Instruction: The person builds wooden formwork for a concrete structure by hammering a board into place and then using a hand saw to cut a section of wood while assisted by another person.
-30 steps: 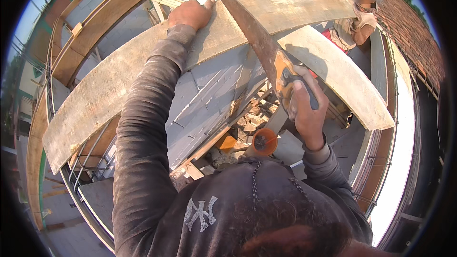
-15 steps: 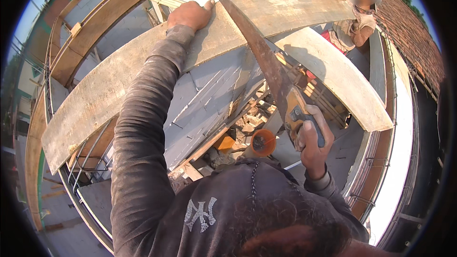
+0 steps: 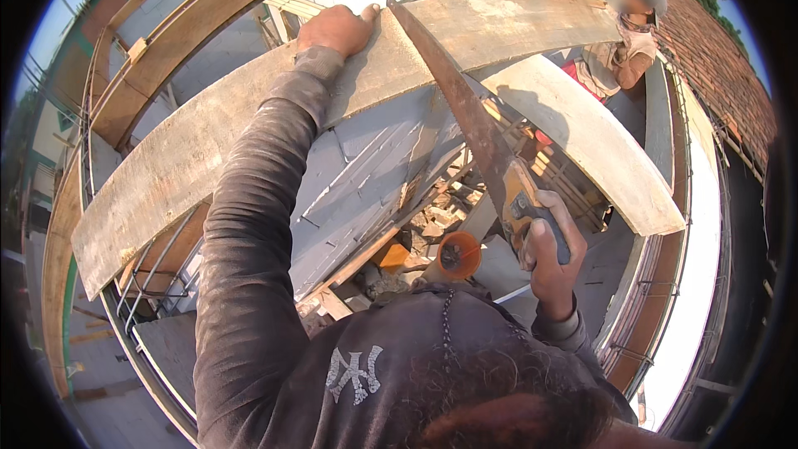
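A long, pale, weathered wooden board (image 3: 199,141) spans the view from lower left to upper right. Near its middle my left hand (image 3: 337,32) is closed over the far edge, thumb stretched toward the saw. My right hand (image 3: 555,254) grips the handle of a handsaw (image 3: 470,108), its index finger lying along the handle's side. The rusty blade crosses the board just right of my left thumb, its tip reaching past the far edge. Whether a cut line runs under the blade is hard to make out.
Below the board, an orange bucket (image 3: 459,254) stands among rubble. A second pale board (image 3: 590,141) lies to the right. At the upper right is another person (image 3: 615,54) near the board's far end. Steel rebar (image 3: 154,270) and wooden formwork (image 3: 179,41) run along the left.
The saw has come back slightly toward me across the board. My left hand keeps its place on the board, and the whole view has shifted a little.
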The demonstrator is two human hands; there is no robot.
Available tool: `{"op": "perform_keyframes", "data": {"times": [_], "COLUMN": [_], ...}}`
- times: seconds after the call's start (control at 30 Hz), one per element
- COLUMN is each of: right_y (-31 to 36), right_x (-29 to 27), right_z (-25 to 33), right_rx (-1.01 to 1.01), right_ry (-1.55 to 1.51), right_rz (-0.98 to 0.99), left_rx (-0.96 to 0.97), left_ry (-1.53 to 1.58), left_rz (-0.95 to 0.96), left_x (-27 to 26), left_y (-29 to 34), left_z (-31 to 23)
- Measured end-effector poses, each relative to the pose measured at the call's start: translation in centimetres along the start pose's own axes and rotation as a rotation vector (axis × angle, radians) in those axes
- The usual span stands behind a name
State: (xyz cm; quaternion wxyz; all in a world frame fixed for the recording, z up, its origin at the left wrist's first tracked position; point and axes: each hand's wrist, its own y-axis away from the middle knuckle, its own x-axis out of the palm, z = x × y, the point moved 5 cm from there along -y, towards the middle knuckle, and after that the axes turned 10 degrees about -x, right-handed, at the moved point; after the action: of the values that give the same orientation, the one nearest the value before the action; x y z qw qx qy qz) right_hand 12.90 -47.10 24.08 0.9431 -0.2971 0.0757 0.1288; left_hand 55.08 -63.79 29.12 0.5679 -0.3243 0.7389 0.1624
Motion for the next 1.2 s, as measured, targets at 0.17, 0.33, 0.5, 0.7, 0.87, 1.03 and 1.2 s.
{"op": "perform_keyframes", "data": {"times": [0.17, 0.33, 0.5, 0.7, 0.87, 1.03, 1.2], "right_y": [-9.9, -19.4, -6.5, -9.9, -21.6, -11.7, -8.6], "right_x": [4.2, 8.5, 3.3, 4.2, 6.1, 4.8, 3.2], "right_z": [-2.1, -1.5, 0.5, 0.9, 0.5, 2.4, 2.2], "right_rx": [0.169, 0.059, 0.114, 0.055, -0.044, 0.089, 0.085], "right_ry": [-0.320, -0.361, -0.147, -0.198, -0.231, -0.126, -0.188], "right_rz": [-0.052, 0.061, 0.024, -0.011, 0.089, 0.053, 0.003], "left_rx": [0.043, 0.087, 0.048, 0.062, 0.152, 0.045, 0.069], "left_ry": [0.023, 0.017, 0.046, 0.004, 0.055, 0.015, 0.003], "left_rz": [-0.033, -0.096, -0.026, -0.131, -0.115, -0.179, -0.183], "left_x": [-0.1, -0.1, -0.3, -1.9, -0.8, -1.8, -2.2], "left_y": [0.0, 0.6, 0.1, 1.1, 1.4, 0.5, 1.9], "left_z": [-1.2, -2.6, 0.3, -0.8, -4.5, 0.6, -0.4]}}
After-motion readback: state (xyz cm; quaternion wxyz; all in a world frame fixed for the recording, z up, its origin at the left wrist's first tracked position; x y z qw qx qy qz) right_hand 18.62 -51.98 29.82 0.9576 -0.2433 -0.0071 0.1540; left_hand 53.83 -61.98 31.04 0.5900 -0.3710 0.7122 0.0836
